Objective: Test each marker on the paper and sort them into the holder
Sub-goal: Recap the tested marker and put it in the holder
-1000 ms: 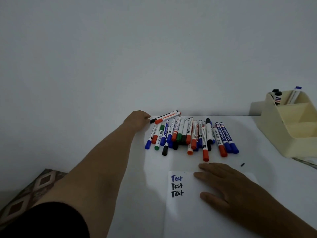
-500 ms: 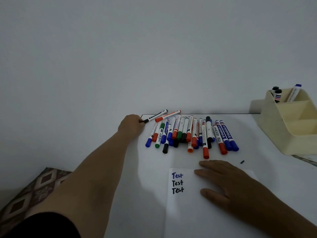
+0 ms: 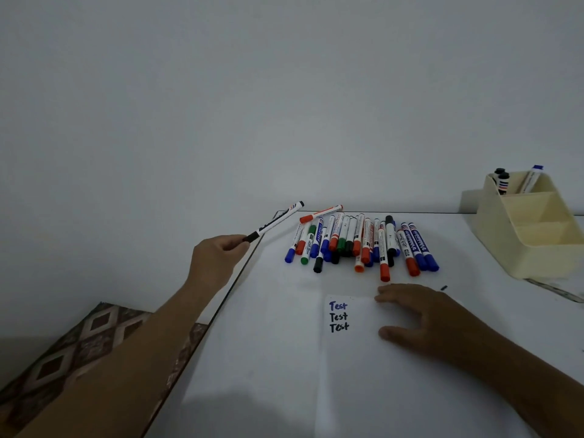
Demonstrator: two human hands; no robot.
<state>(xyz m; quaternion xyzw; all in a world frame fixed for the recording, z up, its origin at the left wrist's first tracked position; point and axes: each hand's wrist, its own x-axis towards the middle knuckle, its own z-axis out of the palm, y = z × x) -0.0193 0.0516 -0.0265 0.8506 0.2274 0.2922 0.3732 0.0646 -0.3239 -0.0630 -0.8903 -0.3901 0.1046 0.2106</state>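
My left hand [image 3: 216, 257] pinches a black-capped white marker [image 3: 278, 221] by its cap end, lifted off the table's left edge and pointing up to the right. A pile of several capped markers [image 3: 360, 241] in red, blue, green and black lies at the back of the white table. My right hand [image 3: 417, 317] rests flat on the white paper [image 3: 350, 358], where "Test" is written three times, once in blue and twice in black. A cream holder [image 3: 531, 235] stands at the right, with two black markers [image 3: 501, 181] and a blue one [image 3: 532, 178] in its back compartments.
The white table [image 3: 278, 327] ends in a dark left edge beside my left forearm. A patterned floor or mat [image 3: 79, 343] lies below on the left. A small dark speck [image 3: 444, 288] sits near the paper. A plain wall fills the background.
My left hand has pulled the black marker out of the pile, lifting it left and toward me, past the table's edge. My right hand has stayed on the paper.
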